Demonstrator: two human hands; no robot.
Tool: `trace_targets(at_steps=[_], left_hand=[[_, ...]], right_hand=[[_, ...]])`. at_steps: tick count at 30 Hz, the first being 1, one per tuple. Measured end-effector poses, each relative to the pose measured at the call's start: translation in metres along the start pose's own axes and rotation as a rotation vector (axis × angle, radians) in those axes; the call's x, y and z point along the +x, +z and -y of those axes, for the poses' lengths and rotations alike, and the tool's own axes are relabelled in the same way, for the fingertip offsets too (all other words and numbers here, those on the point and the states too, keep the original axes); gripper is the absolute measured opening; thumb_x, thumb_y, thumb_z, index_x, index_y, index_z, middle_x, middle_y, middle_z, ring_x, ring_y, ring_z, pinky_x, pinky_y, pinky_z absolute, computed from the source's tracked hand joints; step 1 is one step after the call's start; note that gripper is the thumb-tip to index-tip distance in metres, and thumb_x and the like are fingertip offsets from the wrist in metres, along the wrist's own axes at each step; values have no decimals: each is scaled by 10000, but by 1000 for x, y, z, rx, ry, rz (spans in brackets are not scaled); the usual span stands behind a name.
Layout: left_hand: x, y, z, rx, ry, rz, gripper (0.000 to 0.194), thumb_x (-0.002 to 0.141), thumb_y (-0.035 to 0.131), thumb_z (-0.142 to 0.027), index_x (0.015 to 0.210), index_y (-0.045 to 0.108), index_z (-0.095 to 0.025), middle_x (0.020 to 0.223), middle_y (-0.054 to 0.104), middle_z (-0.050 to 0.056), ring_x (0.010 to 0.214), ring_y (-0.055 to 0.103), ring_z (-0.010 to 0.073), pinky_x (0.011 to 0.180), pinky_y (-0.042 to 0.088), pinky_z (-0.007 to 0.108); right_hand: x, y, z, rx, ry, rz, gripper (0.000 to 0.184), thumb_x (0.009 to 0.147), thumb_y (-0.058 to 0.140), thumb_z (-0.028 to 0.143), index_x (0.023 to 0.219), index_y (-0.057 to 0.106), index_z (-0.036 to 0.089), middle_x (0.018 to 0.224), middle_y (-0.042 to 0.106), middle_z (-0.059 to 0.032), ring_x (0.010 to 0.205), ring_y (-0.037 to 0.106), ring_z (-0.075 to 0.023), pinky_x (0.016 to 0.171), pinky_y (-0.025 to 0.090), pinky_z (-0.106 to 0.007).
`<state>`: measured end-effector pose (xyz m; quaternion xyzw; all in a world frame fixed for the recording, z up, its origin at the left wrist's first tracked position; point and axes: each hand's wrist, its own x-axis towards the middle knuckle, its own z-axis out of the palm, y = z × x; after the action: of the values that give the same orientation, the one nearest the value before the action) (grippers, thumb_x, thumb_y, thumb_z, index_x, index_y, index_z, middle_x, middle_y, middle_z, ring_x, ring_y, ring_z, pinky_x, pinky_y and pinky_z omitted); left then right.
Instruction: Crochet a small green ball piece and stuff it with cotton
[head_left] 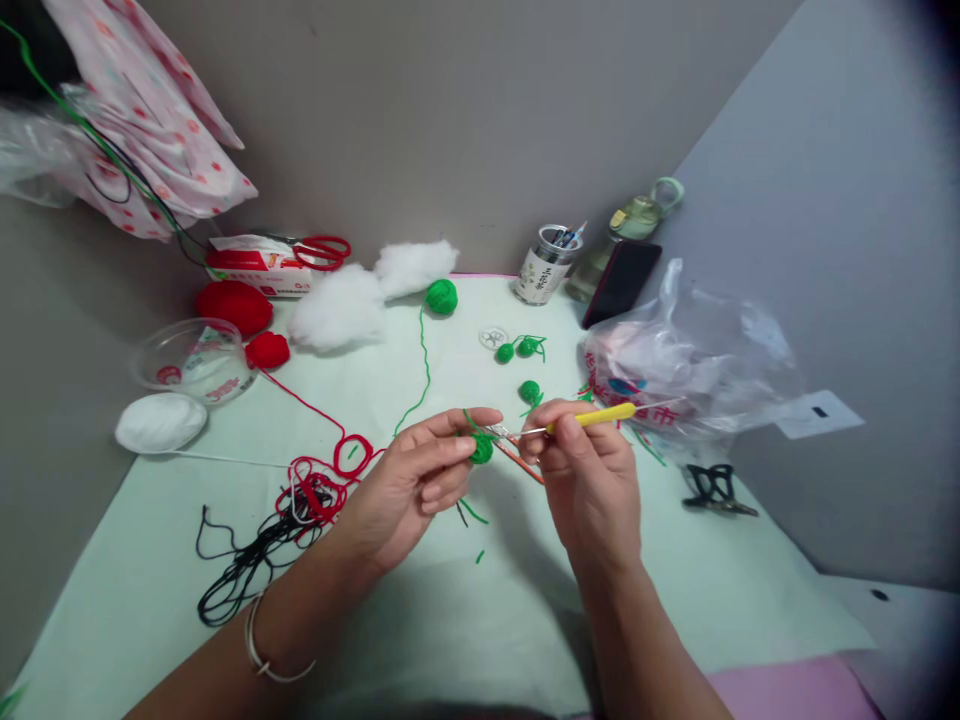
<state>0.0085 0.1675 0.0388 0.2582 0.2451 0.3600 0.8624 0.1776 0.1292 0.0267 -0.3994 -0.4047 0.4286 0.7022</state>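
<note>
Nearest the camera, the left forearm (300, 590), with a white bracelet (262, 665) at its wrist, and the right forearm (645, 640) reach over the pale green table cover (690, 560). From the left lie a white yarn ball (160, 423), a clear plastic tub (147, 375), and a large and a small red yarn ball (234, 306); behind them, red-handled scissors (324, 252) rest on a red and white box (255, 280). Closer in are tangled red yarn (307, 485) and black cord (251, 570). White stuffing (337, 308) sits next, with a green yarn ball (442, 297) just beside it, its strand running down toward the left hand (409, 480). That hand's fingers are closed in a pinch on a small green crocheted piece (481, 449). The right hand (592, 480) has its fingers closed round a yellow-handled hook (600, 415), the metal tip at the piece. Beyond the hands lie small green crocheted balls (529, 391). Farther right stand a pen tin (541, 275), a green bottle (636, 217) and a dark phone (622, 285), then a clear plastic bag (697, 350) and a black hair clip (716, 488).
</note>
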Motion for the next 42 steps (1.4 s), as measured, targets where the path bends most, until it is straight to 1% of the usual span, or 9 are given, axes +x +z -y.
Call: trace_targets(at_steps=[5, 11, 19, 23, 28, 32, 35, 39, 42], left_hand=[[0, 6, 5, 184, 64, -47, 260, 806, 890, -233, 1061, 842, -223, 778, 669, -30, 428, 354, -18, 414, 234, 158], [0, 2, 7, 264, 116, -104, 214, 861, 849, -273, 1067, 837, -218, 480, 415, -112, 412, 318, 31, 427, 255, 178], [-4, 6, 4, 293, 129, -187, 233, 832, 853, -269, 1055, 840, -204, 488, 404, -108, 419, 295, 40, 430, 240, 203], [-4, 3, 7, 390, 186, -238, 231, 852, 839, -275, 1081, 837, -238, 635, 537, -72, 427, 332, 32, 428, 260, 219], [-6, 5, 14, 464, 257, -311, 315, 832, 864, -250, 1144, 824, -245, 853, 629, -36, 464, 404, 14, 434, 295, 208], [-4, 9, 15, 228, 119, -227, 530, 801, 894, -272, 1304, 746, -194, 710, 573, -71, 429, 324, 5, 414, 246, 173], [-2, 9, 10, 59, -3, -156, 510, 814, 878, -253, 1282, 739, -106, 542, 418, -125, 422, 186, 10, 399, 187, 155], [-1, 5, 3, 23, 30, -143, 434, 816, 865, -179, 1230, 761, -100, 525, 374, -137, 434, 159, 9, 405, 179, 145], [-2, 4, 1, 41, 57, -135, 402, 830, 852, -183, 1219, 768, -120, 524, 364, -138, 428, 173, 10, 410, 181, 150]], right_hand=[[-6, 2, -5, -168, -28, 54, 110, 987, 736, 332, 974, 838, 292, 893, 752, -4, 757, 649, -120, 706, 538, -258], [-5, 2, -4, -89, -24, 30, 170, 1014, 689, 353, 945, 807, 251, 877, 744, -15, 711, 663, -126, 662, 561, -270], [-7, 3, 1, -205, -119, 59, 219, 1067, 587, 318, 958, 752, 222, 894, 761, -28, 720, 704, -144, 683, 604, -295], [-13, 3, 4, -473, -299, 67, 208, 1072, 544, 204, 1051, 746, 248, 929, 772, -19, 746, 722, -146, 700, 609, -299], [-17, 4, -2, -786, -641, 189, 272, 1026, 549, 104, 1183, 711, 257, 943, 781, -51, 816, 734, -194, 723, 607, -344], [-19, 5, -12, -1014, -851, 124, 329, 963, 668, 82, 1210, 751, 283, 1034, 782, -76, 914, 741, -220, 749, 597, -350], [-19, 5, -11, -884, -705, 82, 302, 987, 634, 88, 1166, 771, 290, 1021, 779, -62, 893, 732, -206, 741, 592, -349], [-13, 7, -4, -450, -372, -27, 205, 1041, 583, 201, 1000, 778, 249, 843, 739, -37, 729, 683, -187, 665, 569, -359], [-10, 7, -3, -258, -231, -17, 187, 1034, 614, 257, 957, 784, 241, 868, 736, -35, 657, 647, -156, 614, 547, -334]])
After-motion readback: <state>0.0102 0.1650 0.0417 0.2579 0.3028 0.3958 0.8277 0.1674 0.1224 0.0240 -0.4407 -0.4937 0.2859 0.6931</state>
